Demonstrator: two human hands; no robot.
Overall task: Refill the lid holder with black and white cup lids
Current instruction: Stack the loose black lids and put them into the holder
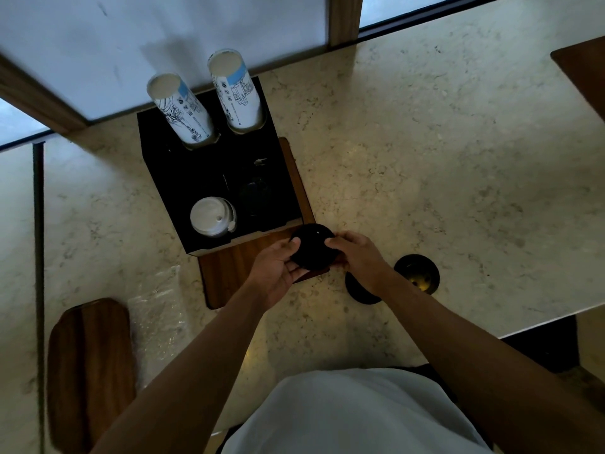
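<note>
Both hands, left hand [278, 270] and right hand [361, 257], have their grip clasped on the black lids [312, 247], judged light, thin, flexible; best held by the rim.

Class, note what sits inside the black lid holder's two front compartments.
The lid holder shows white lids front left. Front right, dark black lids are faintly visible; their number is hidden in shadow.
</note>
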